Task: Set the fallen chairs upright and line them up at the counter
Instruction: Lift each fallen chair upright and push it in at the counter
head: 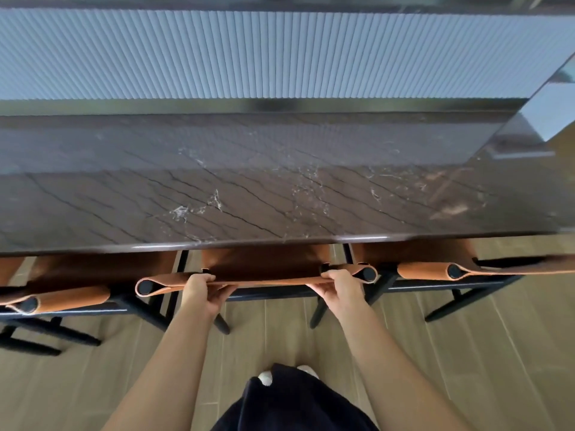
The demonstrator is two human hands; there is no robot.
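Head view: how many chairs did it take in?

— Three for certain, all upright and side by side: the left chair, the middle chair and the right chair. Each had a tan leather seat lying partly under the near edge of the table, a tan leather backrest wrapped round black posts, and black legs standing on the wood-plank floor. A sliver of tan also showed at the far left edge. Whether it belonged to a fourth chair, I could not tell.

— And the hands?

— Two, both on the middle chair's backrest. The left hand gripped its top edge near the left post, fingers curled over the leather and thumb beneath. The right hand gripped the same edge near the right post, in the same way. Both forearms were bare.

— What was the table like?

— One long slab of dark brown stone with black veins and a few white ones, glossy toward the right corner. Beyond its far edge ran one pale fluted panel.

— Anything else of the person?

— A dark garment at the bottom of the view, with two pale tips of footwear showing just above it on the floor.
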